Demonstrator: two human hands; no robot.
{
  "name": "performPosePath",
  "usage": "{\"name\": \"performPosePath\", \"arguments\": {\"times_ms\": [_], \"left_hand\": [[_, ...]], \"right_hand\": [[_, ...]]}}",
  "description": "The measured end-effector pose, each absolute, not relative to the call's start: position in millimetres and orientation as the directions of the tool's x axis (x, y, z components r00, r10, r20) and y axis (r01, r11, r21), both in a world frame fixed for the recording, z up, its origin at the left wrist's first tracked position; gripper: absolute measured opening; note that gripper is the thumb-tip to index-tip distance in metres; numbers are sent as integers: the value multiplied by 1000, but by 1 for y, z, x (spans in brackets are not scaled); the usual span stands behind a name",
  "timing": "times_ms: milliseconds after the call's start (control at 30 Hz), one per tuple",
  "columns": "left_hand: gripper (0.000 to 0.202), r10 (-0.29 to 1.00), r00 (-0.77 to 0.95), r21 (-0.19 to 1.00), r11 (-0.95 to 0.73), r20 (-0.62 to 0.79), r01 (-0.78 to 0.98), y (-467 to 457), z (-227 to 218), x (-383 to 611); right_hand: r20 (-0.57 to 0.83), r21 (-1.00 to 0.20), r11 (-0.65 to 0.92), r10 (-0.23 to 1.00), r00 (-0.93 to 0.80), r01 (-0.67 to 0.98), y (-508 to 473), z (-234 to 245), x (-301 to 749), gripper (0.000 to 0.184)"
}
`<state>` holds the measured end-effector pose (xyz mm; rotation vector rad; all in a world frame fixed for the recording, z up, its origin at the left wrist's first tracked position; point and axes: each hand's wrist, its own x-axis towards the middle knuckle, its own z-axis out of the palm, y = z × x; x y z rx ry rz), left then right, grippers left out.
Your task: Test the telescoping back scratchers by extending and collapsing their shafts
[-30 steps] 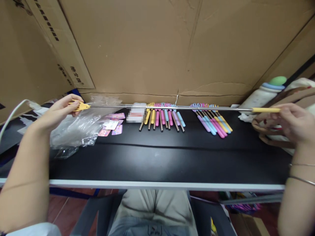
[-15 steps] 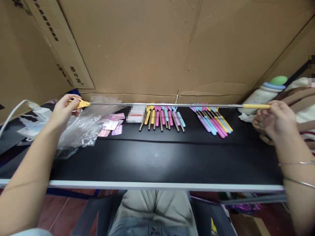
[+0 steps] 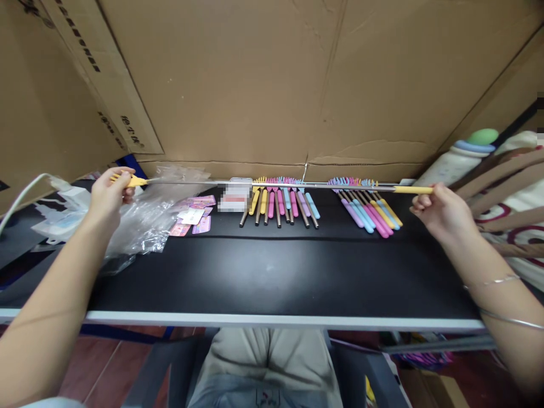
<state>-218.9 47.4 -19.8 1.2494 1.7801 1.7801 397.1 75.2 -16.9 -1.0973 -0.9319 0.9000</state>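
- While the left hand (image 3: 111, 195) pinches the yellow claw head (image 3: 135, 181), the right hand (image 3: 444, 212) has its fingers curled around the end of the yellow handle (image 3: 410, 190), so both grip one drawn-out back scratcher (image 3: 314, 185).
- That scratcher runs nearly level from hand to hand, its thin metal rod above the rear part of the black table (image 3: 272, 272).
- Below the rod's middle lies a group of scratchers (image 3: 272, 207) in yellow, pink, blue and lilac, side by side.
- Farther right, nearer the right hand, a second fanned group (image 3: 369, 215) shows its coloured handles pointing toward the person.
- Near the left hand, a heap of clear plastic bags (image 3: 148, 218) spreads over the table, with small printed cards (image 3: 202, 225) just beside it.
- Between those cards and the first group sits a partly blurred-out box (image 3: 234, 195).
- Behind the right hand, a pale bottle (image 3: 450, 164) with a green top leans near the cardboard wall (image 3: 238, 85).
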Motion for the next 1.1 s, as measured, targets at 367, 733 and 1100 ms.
{"name": "performPosePath", "arguments": {"times_ms": [367,733,1100], "left_hand": [[15,829,-463,907,-117,314,406,47,-28,-199],[21,945,-193,847,-130,263,516,45,-37,-154],[41,904,308,581,-427,296,693,33,-39,-92]], "right_hand": [[103,-977,164,927,361,-140,73,-17,403,27],[139,-990,128,967,213,65,75,-21,399,31],[84,-883,174,972,-218,436,57,-31,357,49]]}}
